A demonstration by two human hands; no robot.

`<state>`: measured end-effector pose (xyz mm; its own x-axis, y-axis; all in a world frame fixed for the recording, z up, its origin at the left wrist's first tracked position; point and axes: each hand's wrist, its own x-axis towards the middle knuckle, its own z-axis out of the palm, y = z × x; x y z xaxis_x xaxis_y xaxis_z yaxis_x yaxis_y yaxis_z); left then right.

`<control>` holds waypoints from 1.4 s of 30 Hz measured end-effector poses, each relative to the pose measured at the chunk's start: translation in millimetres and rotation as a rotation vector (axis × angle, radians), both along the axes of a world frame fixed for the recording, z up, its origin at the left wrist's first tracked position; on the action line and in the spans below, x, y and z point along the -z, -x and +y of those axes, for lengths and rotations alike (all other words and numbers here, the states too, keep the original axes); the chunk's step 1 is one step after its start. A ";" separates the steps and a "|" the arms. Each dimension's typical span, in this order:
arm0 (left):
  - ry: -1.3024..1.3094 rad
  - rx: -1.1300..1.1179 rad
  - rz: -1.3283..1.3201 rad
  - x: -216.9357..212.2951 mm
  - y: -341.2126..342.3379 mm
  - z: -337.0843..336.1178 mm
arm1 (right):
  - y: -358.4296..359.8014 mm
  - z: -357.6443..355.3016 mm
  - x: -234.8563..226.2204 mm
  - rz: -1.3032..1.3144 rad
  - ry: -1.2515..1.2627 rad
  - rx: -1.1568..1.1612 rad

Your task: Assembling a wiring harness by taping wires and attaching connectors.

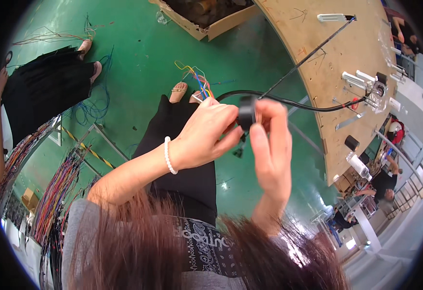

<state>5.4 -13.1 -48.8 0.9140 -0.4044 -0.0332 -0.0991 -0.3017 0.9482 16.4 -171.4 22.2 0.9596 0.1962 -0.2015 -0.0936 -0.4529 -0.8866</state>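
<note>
My left hand [204, 128], with a white bead bracelet [169, 154] on its wrist, is closed around a bundle of coloured wires [203, 88]. Blue, yellow, red and white ends fan out beyond the fingers. Between my two hands is a black roll of tape [246, 113]. The fingers of my right hand [273, 150] are at its side, slightly blurred, and seem to grip it. From near the hands a black sleeved cable [313, 108] runs right to the board. A small dark piece [239, 152] hangs below the left fingers.
A large wooden board [337, 53] at the right carries white holders [359, 79], a thin dark harness branch [313, 53] and a black cylinder [351, 142]. An open cardboard box [206, 31] sits on the green floor. Wire bundles [59, 193] hang at left, near another person [37, 92].
</note>
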 end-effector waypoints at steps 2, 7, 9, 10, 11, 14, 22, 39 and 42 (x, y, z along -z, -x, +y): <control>0.042 -0.005 -0.017 2.1 -1.2 -2.0 | -22.3 -1.0 11.9 0.193 -0.286 0.195; 0.136 -0.011 0.059 7.6 0.6 5.6 | -13.6 23.0 64.1 0.262 -0.333 0.660; 0.164 -0.018 0.087 10.9 -1.3 8.2 | -14.3 27.6 67.5 0.485 -0.529 0.660; 0.164 -0.019 0.090 10.3 -0.9 6.5 | -13.6 25.2 71.6 0.482 -0.724 0.548; 0.256 -0.034 0.173 7.7 -0.3 3.4 | -10.1 23.1 73.2 0.467 -0.857 0.499; 0.225 -0.020 0.176 3.0 -5.0 12.0 | 11.1 12.4 76.5 0.401 -0.918 0.414; 0.097 -0.018 -0.019 5.4 -6.2 6.4 | 28.0 -10.7 39.0 0.081 -0.389 0.267; 0.389 -0.097 0.308 -7.2 5.4 5.1 | 4.0 7.7 46.4 0.328 -0.626 0.351; 0.385 -0.092 0.230 -8.0 2.6 -0.4 | 3.0 -0.1 69.7 0.396 -0.918 0.183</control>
